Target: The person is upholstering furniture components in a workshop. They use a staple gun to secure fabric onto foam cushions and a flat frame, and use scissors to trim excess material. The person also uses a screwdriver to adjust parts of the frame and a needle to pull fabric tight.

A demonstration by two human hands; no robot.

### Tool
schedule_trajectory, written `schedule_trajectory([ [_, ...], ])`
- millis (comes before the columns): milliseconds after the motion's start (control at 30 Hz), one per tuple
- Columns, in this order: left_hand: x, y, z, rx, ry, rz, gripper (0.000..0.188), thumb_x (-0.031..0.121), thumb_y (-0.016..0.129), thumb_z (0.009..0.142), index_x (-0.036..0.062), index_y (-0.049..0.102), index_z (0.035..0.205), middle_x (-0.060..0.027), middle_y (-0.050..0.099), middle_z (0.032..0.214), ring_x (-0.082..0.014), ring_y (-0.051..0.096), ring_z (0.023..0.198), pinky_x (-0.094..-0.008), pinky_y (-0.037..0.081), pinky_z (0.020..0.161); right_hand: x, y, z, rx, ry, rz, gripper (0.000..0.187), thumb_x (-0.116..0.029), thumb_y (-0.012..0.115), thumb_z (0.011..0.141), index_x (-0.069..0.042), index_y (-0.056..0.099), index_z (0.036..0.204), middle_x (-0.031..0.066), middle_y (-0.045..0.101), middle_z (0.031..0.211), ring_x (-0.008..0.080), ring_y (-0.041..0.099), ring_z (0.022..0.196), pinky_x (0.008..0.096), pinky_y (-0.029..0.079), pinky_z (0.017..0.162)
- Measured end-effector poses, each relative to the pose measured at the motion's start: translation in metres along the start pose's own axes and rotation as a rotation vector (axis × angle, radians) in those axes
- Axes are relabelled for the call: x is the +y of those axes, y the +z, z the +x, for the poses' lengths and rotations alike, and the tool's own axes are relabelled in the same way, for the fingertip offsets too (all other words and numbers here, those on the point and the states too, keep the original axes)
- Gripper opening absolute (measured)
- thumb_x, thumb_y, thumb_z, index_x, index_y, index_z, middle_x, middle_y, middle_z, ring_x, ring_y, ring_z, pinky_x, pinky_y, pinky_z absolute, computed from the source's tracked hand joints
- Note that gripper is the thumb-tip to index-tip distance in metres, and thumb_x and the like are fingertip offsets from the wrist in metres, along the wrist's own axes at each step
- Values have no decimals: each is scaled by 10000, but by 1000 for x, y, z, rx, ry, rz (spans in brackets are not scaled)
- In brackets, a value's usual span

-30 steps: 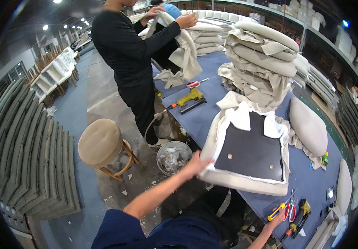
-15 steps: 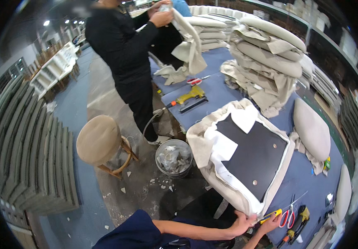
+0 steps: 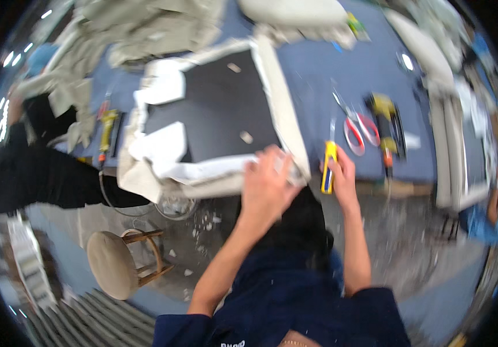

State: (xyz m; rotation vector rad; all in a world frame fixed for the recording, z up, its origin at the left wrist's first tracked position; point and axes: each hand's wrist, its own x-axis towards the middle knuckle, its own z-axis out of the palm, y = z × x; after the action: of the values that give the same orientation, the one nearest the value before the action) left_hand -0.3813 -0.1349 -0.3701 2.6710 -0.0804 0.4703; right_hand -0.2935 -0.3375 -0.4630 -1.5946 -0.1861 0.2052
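Observation:
A cushioned seat panel (image 3: 226,107) lies underside up at the table's front edge, with a black board in the middle, white padding (image 3: 165,143) and a beige fabric cover (image 3: 292,115) folded round its rim. My left hand (image 3: 269,182) is at the near right corner, its bent fingers closed on the cover and padding edge; blur hides the exact grip. Just right of that corner, my right hand (image 3: 344,173) holds a yellow utility knife (image 3: 329,168) upright, its thin blade pointing away from me. Red-handled scissors (image 3: 360,132) lie beyond that hand.
Right of the scissors lies a yellow-and-black staple gun (image 3: 384,115); another staple gun (image 3: 109,130) with a hose is at left. Beige covers (image 3: 162,29) and a cushion (image 3: 295,10) sit farther back. A round stool (image 3: 111,263) and a person in black (image 3: 46,173) are left.
My view has swung to the right and down, so the seat panel appears farther left. My right hand with the knife has come away from the corner; my left hand stays there.

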Motion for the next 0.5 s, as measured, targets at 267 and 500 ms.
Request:
schedule_trajectory([
  [267,-5,17,20,36,44,-144,297,122,803,763,66,671,1023,-109,600,1084,-310,599,948,-441,501,803,-60,-49,-143,-42,226,-76,457,-90,529,1017,-23,522,1469,96,649,942,167,644,800,311,521,735],
  [500,-3,18,26,-29,20,-104,356,215,856,756,74,659,1016,-87,588,984,-304,614,889,-436,497,722,-85,-72,-183,25,93,-549,429,-66,655,901,-44,653,1330,186,686,966,339,676,835,369,523,782],
])
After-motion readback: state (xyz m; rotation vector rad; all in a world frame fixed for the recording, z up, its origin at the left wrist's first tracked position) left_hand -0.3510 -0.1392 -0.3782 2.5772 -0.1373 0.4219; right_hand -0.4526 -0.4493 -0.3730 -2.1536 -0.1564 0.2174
